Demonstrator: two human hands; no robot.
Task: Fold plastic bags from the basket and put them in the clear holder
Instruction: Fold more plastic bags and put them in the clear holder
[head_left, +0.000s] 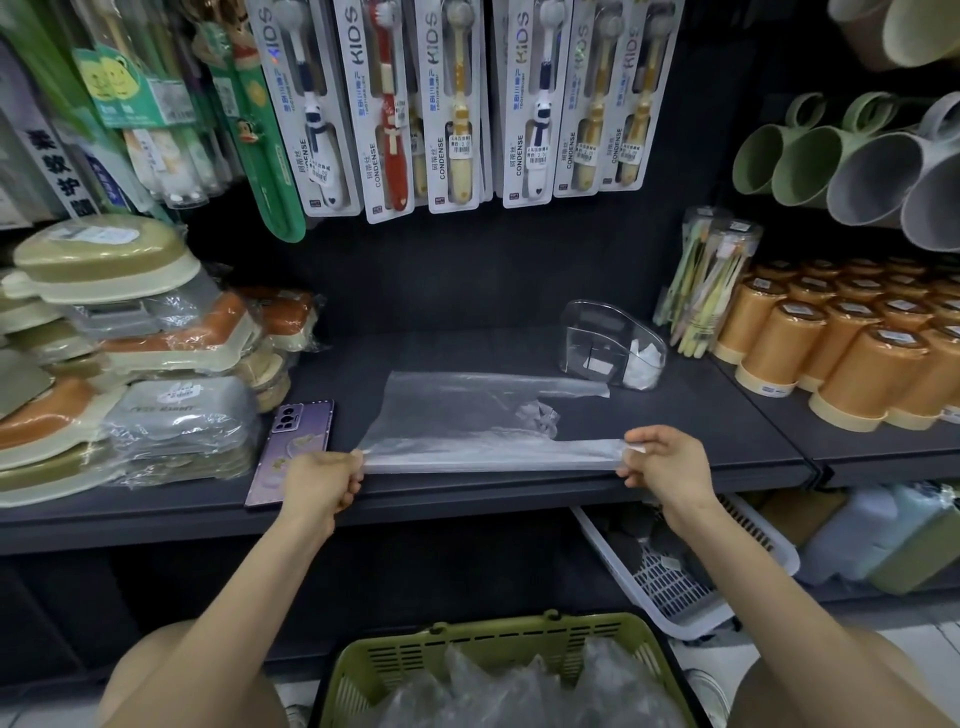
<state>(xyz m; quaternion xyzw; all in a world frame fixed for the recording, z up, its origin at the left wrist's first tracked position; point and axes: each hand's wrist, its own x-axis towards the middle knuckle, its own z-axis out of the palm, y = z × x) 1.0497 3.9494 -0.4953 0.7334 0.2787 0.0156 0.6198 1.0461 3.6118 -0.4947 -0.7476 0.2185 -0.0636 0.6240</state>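
Clear bag (467, 410) lies flat on dark shelf (727, 457), near edge folded into a narrow strip stretched between both hands. Left hand (319, 486) pinches strip's left end, fingers curled. Right hand (662, 467) pinches right end between thumb and fingertips. Holder (592, 332) stands beyond right hand, well apart; white pieces inside, possibly folded bags. Phone (291, 441) just left of left hand. Green basket (415, 654) below, between the forearms, holds crumpled plastic.
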